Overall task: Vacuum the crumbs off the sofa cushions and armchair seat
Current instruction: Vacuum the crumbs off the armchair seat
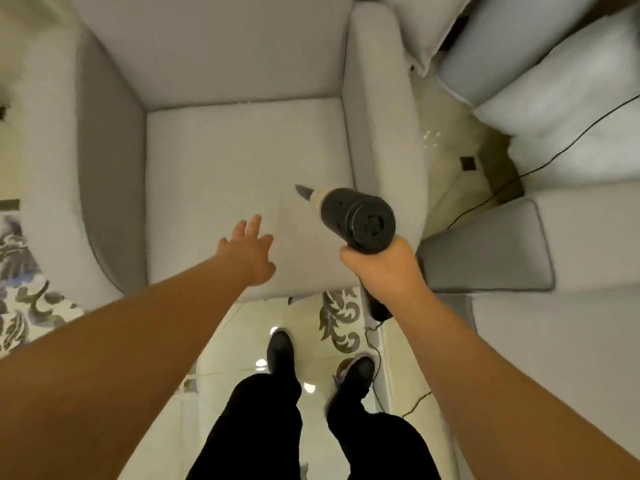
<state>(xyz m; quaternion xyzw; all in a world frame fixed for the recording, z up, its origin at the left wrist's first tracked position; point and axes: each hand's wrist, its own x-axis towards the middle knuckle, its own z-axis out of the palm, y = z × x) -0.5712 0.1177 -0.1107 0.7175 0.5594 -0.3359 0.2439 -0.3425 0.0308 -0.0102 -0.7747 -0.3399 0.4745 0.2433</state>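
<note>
A handheld vacuum (356, 216) is being gripped in the closed right hand (382, 271), its nozzle (304, 192) being pointed at the right part of the armchair seat (225, 161). The left hand (247, 252) is being held open, fingers spread, over the cushion's front and holding nothing. The armchair stage appears to be in hand; next, the nozzle probably needs to be drawn across the seat. The sofa cushions (561, 98) are lying to the right.
</note>
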